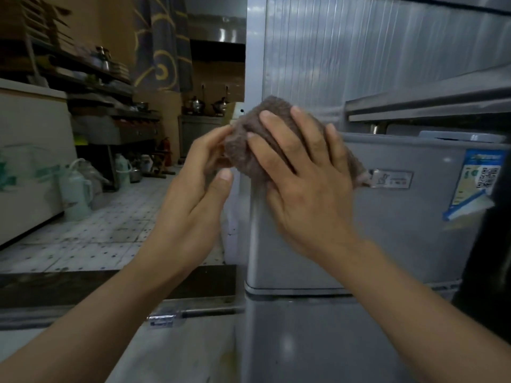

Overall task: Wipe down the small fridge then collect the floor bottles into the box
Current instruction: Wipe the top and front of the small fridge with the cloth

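1. The fridge (387, 230) is grey and stands upright, taller than it is wide. Its front faces the person, and its left front corner is under the hands.
2. The cloth (249, 150) is brown and bunched up. It sits on the top left corner of the fridge and runs across from left to right.
3. The right hand (301, 183) lies flat on the cloth. Its fingers (276, 128) are straight and spread apart, pressing the cloth on the fridge.
4. The left hand (199, 175) pinches the left edge of the cloth with curled fingers.
5. The right hand hides most of the cloth. Only its top, left part and a small right end show.
6. A label (475, 183) is stuck on the fridge front. Its words are too blurry to read, and something dark at the right cuts off the fridge.
7. Pale jugs (76, 189) stand on the floor (110, 230) at the left, far from the fridge. They are dim and hard to make out.
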Motion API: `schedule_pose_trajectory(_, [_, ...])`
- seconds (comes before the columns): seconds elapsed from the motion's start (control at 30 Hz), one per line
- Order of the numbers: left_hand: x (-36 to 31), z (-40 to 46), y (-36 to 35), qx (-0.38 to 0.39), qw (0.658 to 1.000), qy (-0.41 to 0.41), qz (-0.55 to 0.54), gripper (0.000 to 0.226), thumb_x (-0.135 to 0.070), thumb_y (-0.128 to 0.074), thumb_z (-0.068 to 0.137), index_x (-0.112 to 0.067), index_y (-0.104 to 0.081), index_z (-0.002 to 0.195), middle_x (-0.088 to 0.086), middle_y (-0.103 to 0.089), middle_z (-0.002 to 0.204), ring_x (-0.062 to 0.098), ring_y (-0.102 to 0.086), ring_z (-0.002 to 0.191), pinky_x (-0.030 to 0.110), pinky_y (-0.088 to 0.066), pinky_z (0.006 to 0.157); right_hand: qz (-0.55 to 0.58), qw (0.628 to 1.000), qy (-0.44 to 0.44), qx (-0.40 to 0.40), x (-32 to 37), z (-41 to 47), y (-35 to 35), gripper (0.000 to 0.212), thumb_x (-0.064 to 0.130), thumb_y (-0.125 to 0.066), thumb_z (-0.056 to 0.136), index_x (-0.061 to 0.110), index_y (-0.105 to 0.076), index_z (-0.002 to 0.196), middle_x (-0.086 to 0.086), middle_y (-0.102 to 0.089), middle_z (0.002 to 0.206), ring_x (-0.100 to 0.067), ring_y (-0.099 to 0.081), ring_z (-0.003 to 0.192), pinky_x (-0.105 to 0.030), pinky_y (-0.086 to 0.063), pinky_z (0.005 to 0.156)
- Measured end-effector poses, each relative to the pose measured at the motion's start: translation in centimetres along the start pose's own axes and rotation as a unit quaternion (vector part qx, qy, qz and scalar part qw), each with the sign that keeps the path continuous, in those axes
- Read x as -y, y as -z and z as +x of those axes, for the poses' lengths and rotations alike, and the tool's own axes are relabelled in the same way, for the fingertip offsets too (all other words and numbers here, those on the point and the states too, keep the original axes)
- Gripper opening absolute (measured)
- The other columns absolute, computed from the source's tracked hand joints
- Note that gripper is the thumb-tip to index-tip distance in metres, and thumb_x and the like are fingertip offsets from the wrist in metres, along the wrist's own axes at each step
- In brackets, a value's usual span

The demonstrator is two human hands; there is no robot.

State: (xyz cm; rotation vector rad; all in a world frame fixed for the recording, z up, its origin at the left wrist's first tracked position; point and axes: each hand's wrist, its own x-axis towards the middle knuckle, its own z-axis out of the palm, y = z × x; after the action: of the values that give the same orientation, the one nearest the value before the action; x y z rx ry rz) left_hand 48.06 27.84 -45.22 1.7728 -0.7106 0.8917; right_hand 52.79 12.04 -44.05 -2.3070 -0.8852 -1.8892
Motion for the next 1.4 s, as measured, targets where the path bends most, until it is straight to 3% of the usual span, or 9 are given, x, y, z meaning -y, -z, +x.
schedule_pose_trajectory(0.27, [0.7,-3.1,0.7,-0.029,0.994,0.067,0.085,0.038,-0.032,-0.036,0.092,-0.045,-0.038,0.127,-0.036,-0.047,0.121,-0.010,-0.046,0.115,0.007,-0.041,0.087,-0.001,0.982,0.178,0.070,2.4,-9.5,-2.6,0.041,0.021,-0.045,0.084,0.024,-0.060,0.122,0.001,-0.050,0.141,-0.024,-0.024,0.142,-0.047,-0.007,0.117])
schedule_pose_trajectory(0.37, [0.8,-4.3,0.0,-0.024,0.990,0.084,0.110,0.036,-0.034,-0.035,0.094,-0.044,-0.039,0.129,-0.032,-0.049,0.119,-0.014,-0.044,0.113,0.006,-0.041,0.081,0.005,0.978,0.167,0.128,3.9,-14.0,-3.0,0.053,0.019,-0.043,0.081,0.024,-0.050,0.133,0.006,-0.040,0.148,-0.019,-0.020,0.145,-0.042,-0.010,0.116])
schedule_pose_trajectory(0.5, [1.2,-5.5,-1.1,-0.015,0.985,0.110,0.134,0.041,-0.030,-0.039,0.095,-0.035,-0.040,0.135,-0.021,-0.051,0.122,-0.019,-0.043,0.109,-0.002,-0.036,0.078,0.017,0.982,0.159,0.095,1.0,-14.0,-2.3,0.066,0.014,-0.043,0.081,0.026,-0.033,0.145,0.009,-0.025,0.155,-0.017,-0.018,0.145,-0.041,-0.014,0.115])
schedule_pose_trajectory(0.67, [1.3,-4.8,-3.0,-0.044,0.985,0.132,0.105,0.034,-0.028,-0.038,0.096,-0.042,-0.043,0.127,-0.034,-0.050,0.114,-0.019,-0.044,0.106,0.008,-0.038,0.073,0.049,0.992,-0.112,-0.038,-1.2,-8.2,-1.1,0.054,0.013,-0.040,0.094,0.017,-0.027,0.146,-0.002,-0.026,0.154,-0.028,-0.015,0.145,-0.048,-0.011,0.117])
schedule_pose_trajectory(0.87, [2.1,-4.6,-6.7,-0.106,0.975,0.145,0.131,0.022,-0.026,-0.046,0.093,-0.035,-0.043,0.113,-0.017,-0.054,0.099,-0.009,-0.052,0.089,0.011,-0.040,0.065,0.041,0.994,-0.103,-0.020,-2.0,-11.7,-1.7,0.057,0.012,-0.043,0.093,0.016,-0.024,0.147,-0.001,-0.022,0.154,-0.024,-0.014,0.145,-0.047,-0.012,0.117])
schedule_pose_trajectory(0.97, [2.7,-4.7,-7.3,-0.101,0.969,0.153,0.165,0.025,-0.033,-0.048,0.089,-0.037,-0.036,0.111,-0.004,-0.051,0.109,0.006,-0.051,0.089,0.025,-0.040,0.070,0.027,0.972,-0.232,-0.007,-5.9,-14.6,-0.5,0.063,0.015,-0.041,0.092,0.015,-0.014,0.148,0.000,-0.013,0.156,-0.022,-0.009,0.145,-0.046,-0.006,0.117])
schedule_pose_trajectory(1.13, [3.1,-4.9,-7.6,-0.105,0.970,0.142,0.169,0.025,-0.031,-0.048,0.091,-0.033,-0.033,0.111,-0.001,-0.051,0.112,0.004,-0.050,0.086,0.018,-0.038,0.067,0.082,0.913,-0.392,-0.079,-5.1,-14.1,-0.6,0.061,0.008,-0.038,0.093,0.013,-0.011,0.148,-0.004,-0.008,0.157,-0.026,-0.004,0.147,-0.047,-0.006,0.119])
schedule_pose_trajectory(1.3, [3.4,-4.9,-7.3,-0.112,0.970,0.143,0.162,0.023,-0.030,-0.050,0.091,-0.032,-0.035,0.109,-0.002,-0.053,0.107,0.003,-0.052,0.086,0.024,-0.042,0.068,0.111,0.973,-0.196,-0.047,1.4,-14.2,-2.4,0.047,0.012,-0.026,0.099,0.008,-0.027,0.145,-0.006,-0.020,0.155,-0.030,-0.012,0.146,-0.045,-0.015,0.118])
schedule_pose_trajectory(1.4, [3.5,-4.8,-7.3,-0.114,0.970,0.131,0.172,0.024,-0.030,-0.051,0.090,-0.031,-0.035,0.108,-0.001,-0.052,0.104,0.013,-0.052,0.085,0.028,-0.040,0.067,0.089,0.980,-0.174,-0.030,-1.5,-15.7,-2.0,0.046,0.007,-0.029,0.098,0.012,-0.032,0.144,-0.003,-0.025,0.153,-0.027,-0.017,0.145,-0.045,-0.018,0.116])
